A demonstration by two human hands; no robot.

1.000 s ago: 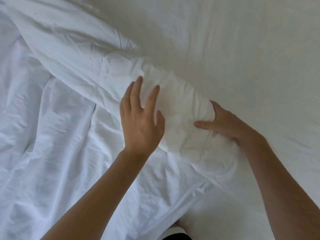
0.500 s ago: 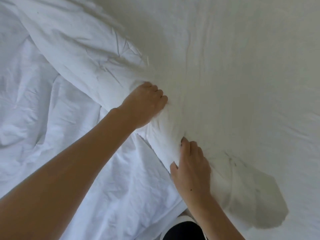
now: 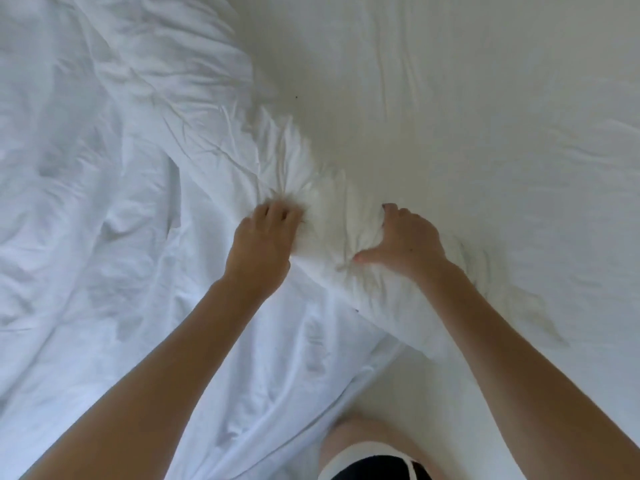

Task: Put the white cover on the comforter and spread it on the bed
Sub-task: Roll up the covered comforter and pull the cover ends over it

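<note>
White comforter (image 3: 332, 244) roll bunched between hands; left hand (image 3: 263, 244), right hand (image 3: 405, 244) now closer, both gripping.

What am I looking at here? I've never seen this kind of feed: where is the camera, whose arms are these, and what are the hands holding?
There is no machine: a person works with two bare hands, and the one camera sits on their head, looking forward and down over a bed. The left hand and the right hand both grip a puffy rolled edge of the white comforter, fingers dug into the fabric. To the left lies crumpled white cloth, probably the cover. To the right is the smoother bed sheet. Whether the comforter is already inside the cover cannot be told.
</note>
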